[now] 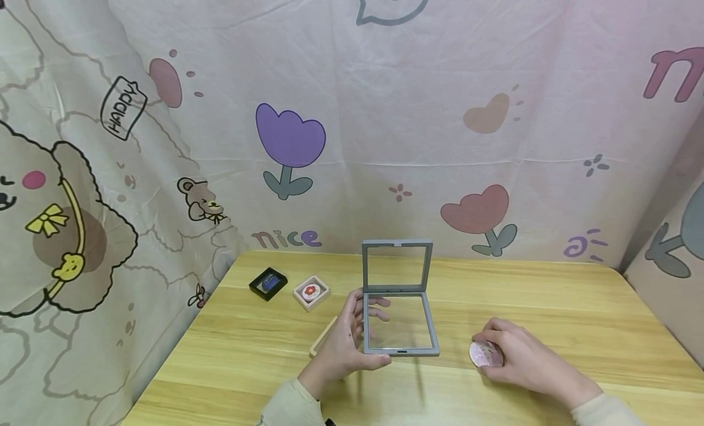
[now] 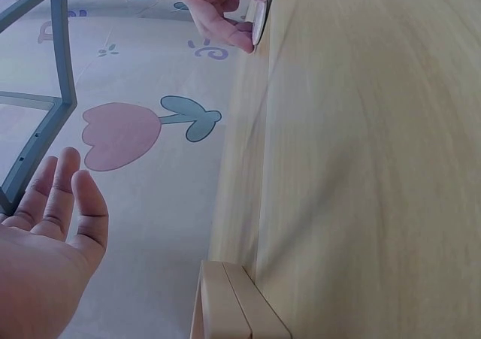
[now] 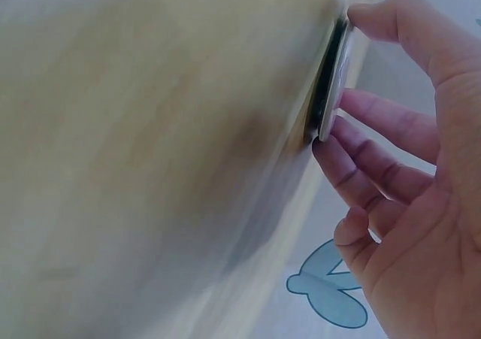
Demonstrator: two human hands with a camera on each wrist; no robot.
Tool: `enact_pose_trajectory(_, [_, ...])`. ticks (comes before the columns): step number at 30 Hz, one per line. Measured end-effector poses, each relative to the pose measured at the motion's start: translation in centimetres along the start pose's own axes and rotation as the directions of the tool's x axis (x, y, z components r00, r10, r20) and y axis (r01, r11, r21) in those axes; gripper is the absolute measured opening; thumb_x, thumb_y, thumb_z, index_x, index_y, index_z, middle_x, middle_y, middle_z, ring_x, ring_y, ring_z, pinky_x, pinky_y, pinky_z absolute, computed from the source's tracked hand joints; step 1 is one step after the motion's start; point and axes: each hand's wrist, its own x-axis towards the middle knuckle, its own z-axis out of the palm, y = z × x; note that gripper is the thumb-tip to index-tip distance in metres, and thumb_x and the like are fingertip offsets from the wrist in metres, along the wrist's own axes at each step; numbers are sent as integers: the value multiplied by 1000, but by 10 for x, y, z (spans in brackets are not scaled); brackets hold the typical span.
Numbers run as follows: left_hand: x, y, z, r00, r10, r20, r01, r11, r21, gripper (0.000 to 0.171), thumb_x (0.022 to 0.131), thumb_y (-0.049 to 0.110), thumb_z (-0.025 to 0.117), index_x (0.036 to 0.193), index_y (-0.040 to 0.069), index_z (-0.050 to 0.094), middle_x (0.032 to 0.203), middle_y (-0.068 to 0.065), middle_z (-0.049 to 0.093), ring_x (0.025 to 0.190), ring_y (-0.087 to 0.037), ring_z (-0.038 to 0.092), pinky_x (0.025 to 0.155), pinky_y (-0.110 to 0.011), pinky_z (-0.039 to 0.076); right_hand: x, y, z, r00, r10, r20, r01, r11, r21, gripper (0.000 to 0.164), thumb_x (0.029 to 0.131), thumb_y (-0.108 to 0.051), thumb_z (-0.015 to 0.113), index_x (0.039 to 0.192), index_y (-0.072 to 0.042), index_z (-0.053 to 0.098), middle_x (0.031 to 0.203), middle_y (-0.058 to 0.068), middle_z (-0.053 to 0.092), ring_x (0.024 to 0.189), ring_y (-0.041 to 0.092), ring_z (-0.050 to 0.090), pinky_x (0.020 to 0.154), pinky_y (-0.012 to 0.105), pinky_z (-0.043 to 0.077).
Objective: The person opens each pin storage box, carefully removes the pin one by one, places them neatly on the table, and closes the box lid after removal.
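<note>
My left hand [image 1: 346,340] holds a grey hinged display frame [image 1: 396,290] by its left side, thumb at the lower edge and fingers behind the clear panel. The frame is unfolded, one half upright above the other, and raised over the table. At the right, my right hand [image 1: 522,359] pinches a round badge [image 1: 485,354] by its rim, close to the tabletop. The right wrist view shows the badge [image 3: 335,80] edge-on between thumb and fingers, its back dark. In the left wrist view, the frame [image 2: 62,46] is partly cut off.
On the wooden table [image 1: 550,304], a small black box [image 1: 268,283] and a pale box with a red flower disc [image 1: 311,293] lie at the back left. A light wooden piece [image 1: 323,337] is partly hidden behind my left hand. A printed cloth [image 1: 374,96] hangs behind.
</note>
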Motion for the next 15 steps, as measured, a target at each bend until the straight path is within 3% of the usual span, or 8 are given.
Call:
enact_pose_trajectory(7, [0,0,1,1000,-2,-3,2,1000,0,102,74,9,91,157,17,34,153,-12,56,126,-18,61,92,-32,56,2,-2,-5,1000,0,-24,-1,998,-67,50,74,-38,94,113,-10,80,102,-11,65,85,-3,54,70,21,55])
enact_pose_trajectory(12, [0,0,2,1000,4,5,-4,1000,10,101,74,9,90,157,15,34,152,-8,57,126,-18,62,91,-33,57,10,-7,-18,997,71,-38,-75,992,-99,58,86,-57,85,121,-11,79,105,-9,69,89,4,63,76,28,60])
enact_pose_trajectory(15, [0,-1,3,1000,-3,9,3,1000,10,100,74,10,91,157,15,34,152,-7,57,126,-18,62,90,-31,56,17,-14,-27,991,126,-40,-128,991,-38,54,93,-57,79,123,-13,77,110,-7,73,98,12,69,82,36,63])
